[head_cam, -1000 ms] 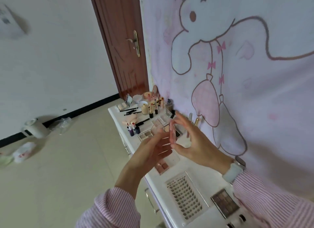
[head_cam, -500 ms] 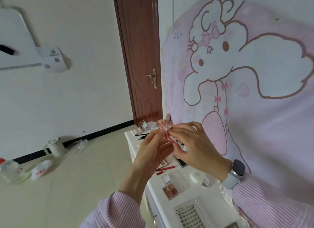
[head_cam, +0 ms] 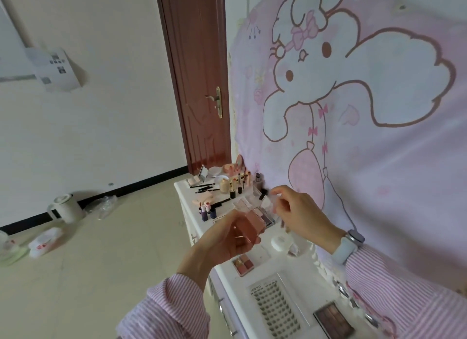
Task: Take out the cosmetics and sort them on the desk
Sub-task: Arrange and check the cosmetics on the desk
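My left hand (head_cam: 227,240) grips a pink square bottle (head_cam: 249,223) above the white desk (head_cam: 227,270). My right hand (head_cam: 298,212) is raised just right of it and pinches a small clear cap (head_cam: 273,194) between thumb and fingers. Many cosmetics stand on the far end of the desk: bottles and lipsticks (head_cam: 233,184), small dark nail polish bottles (head_cam: 207,212), black pencils (head_cam: 204,187). Nearer lie a blush palette (head_cam: 243,262), a false-lash tray (head_cam: 275,308), a dark eyeshadow palette (head_cam: 333,319) and a white round jar (head_cam: 280,242).
A pink cartoon cloth (head_cam: 366,111) hangs on the wall right behind the desk. A brown door (head_cam: 199,85) stands past the desk's far end. On the tiled floor at left are a white kettle (head_cam: 64,208) and plastic bags (head_cam: 45,242).
My hands have drawn apart: the right one has lifted a clear cap off the pink bottle, which stays in the left. The view has also tilted down a little.
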